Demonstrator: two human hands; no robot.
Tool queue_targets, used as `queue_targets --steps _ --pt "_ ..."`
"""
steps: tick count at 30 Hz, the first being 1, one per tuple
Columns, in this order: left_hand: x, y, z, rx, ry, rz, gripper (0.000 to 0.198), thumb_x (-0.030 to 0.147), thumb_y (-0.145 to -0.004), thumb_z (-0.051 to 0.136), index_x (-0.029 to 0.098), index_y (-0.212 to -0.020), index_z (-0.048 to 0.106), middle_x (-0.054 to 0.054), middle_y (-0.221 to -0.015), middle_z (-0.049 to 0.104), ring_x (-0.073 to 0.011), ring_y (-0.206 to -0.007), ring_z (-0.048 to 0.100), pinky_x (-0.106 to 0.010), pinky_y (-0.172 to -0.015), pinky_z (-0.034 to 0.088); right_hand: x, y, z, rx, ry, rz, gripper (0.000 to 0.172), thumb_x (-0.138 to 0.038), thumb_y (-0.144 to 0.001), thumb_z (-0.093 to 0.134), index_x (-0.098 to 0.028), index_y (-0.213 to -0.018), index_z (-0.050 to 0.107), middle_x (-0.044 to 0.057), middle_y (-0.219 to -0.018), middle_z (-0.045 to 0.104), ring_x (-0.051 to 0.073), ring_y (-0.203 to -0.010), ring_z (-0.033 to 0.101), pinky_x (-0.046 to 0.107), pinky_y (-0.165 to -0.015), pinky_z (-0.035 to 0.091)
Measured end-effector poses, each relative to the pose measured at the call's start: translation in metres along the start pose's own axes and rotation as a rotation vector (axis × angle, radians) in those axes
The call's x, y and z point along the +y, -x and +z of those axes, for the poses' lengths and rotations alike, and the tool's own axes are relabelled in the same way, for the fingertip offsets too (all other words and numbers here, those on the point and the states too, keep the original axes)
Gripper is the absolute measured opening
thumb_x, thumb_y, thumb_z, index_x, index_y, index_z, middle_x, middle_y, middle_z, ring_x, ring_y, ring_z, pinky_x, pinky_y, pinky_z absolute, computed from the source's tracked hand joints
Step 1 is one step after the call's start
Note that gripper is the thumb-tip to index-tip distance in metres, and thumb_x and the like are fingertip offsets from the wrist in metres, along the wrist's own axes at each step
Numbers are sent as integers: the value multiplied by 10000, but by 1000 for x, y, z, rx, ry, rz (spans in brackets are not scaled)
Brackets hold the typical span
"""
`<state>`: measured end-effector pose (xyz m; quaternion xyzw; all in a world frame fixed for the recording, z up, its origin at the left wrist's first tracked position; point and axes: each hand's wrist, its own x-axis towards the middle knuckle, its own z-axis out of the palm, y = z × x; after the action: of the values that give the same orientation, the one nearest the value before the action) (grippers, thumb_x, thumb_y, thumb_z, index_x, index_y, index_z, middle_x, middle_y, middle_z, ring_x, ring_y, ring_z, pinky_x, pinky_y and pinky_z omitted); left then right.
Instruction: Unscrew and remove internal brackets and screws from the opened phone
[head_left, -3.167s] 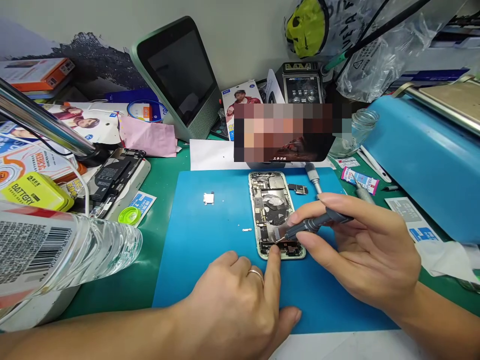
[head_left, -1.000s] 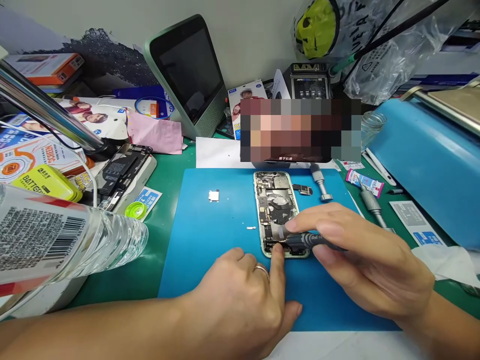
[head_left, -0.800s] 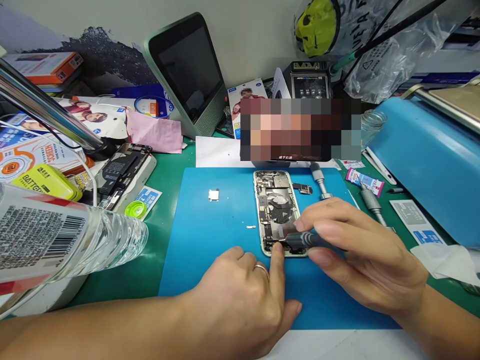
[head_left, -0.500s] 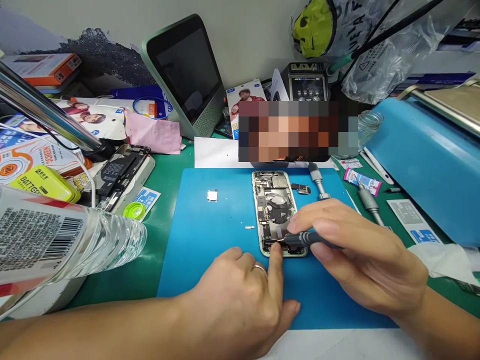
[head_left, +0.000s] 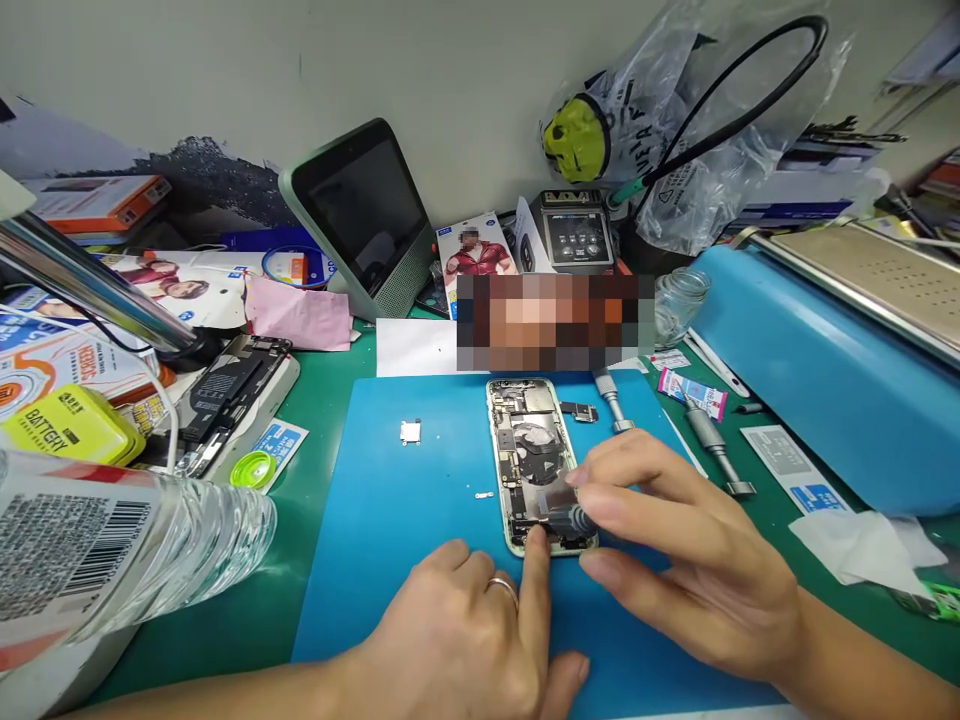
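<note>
An opened smartphone (head_left: 536, 470) lies on the blue mat, its inner boards and metal plates exposed. My left hand (head_left: 465, 620), with a ring on it, presses its outstretched index fingertip on the phone's lower end; its other fingers are curled and hold nothing. Between the thumb and fingers of my right hand (head_left: 690, 560) is a dark grey screwdriver (head_left: 571, 522), angled at the phone's lower end; its tip is blurred. Left of the phone lie a small metal plate (head_left: 410, 432) and a tiny bracket (head_left: 484, 495). A small camera-like module (head_left: 580, 412) sits to its right.
Two grey screwdrivers (head_left: 707, 432) (head_left: 615, 400) lie to the right, near a white tissue (head_left: 862, 548). A plastic bottle (head_left: 150, 550) stands at left beside a yellow battery box (head_left: 75, 425). Behind are a screen device (head_left: 367, 215) and a glass jar (head_left: 681, 305).
The view has tilted up, so everything sits lower in the picture. My right hand's grip on the screwdriver has shifted and less of its handle shows. My left fingertip stays on the phone.
</note>
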<state>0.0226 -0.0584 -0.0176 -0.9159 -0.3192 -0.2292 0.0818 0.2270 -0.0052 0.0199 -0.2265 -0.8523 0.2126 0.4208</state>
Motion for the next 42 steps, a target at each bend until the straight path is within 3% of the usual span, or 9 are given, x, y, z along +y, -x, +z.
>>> queue_targets --steps 5,9,14,20,25,31,42 --pt "-1 -2 -1 -4 -1 -4 557 414 -767 697 -25 -1109 691 -67 -588 685 -202 -427 573 -355 -410 462 -2 -2 2 -30 -66 -15 573 60 -849 564 -184 -1366 544 73 -1122 687 181 -1041 652 371 -926 555" --pt "-1 -2 0 14 -4 -4 500 411 -756 698 -5 -1033 714 -62 -564 670 -197 -412 556 -352 -398 445 -2 -2 1 -30 -32 7 560 37 -854 612 -221 -1348 557 30 -1023 670 160 -954 633 344 -886 549" --pt "-1 -2 -1 0 -6 1 547 412 -762 690 -17 -1099 701 -53 -558 667 -196 -419 564 -345 -405 447 -1 0 -1 -34 -41 -4 570 56 -853 535 -181 -1371 544 82 -1155 681 190 -1088 641 376 -953 544" --pt "-1 -2 -1 2 -16 7 536 409 -759 697 -22 -1077 705 -69 -575 680 -196 -422 568 -347 -417 460 -1 -1 0 -14 -35 18 558 28 -860 612 -230 -1352 570 39 -1034 671 163 -975 643 328 -858 567" --pt "0 -1 -1 -37 -4 -3 554 417 -798 666 -24 -1132 693 -65 -574 675 -204 -432 573 -350 -420 464 0 0 1 -52 -80 2 582 56 -866 530 -191 -1394 529 91 -1185 699 206 -1126 661 400 -982 558" --pt "0 -1 -3 -44 2 -5 517 395 -840 630 -28 -1133 687 -70 -584 678 -200 -436 569 -346 -421 460 -1 -1 2 -61 -117 0 523 13 -930 519 -213 -1402 519 64 -1060 729 176 -975 709 383 -907 594" --pt "0 -2 -2 -53 -2 -1 542 409 -826 654 -37 -1132 690 -68 -579 676 -201 -440 571 -345 -428 462 -1 -3 2 -72 -117 -37 514 20 -931 518 -192 -1398 505 81 -1080 721 173 -997 704 383 -912 589"
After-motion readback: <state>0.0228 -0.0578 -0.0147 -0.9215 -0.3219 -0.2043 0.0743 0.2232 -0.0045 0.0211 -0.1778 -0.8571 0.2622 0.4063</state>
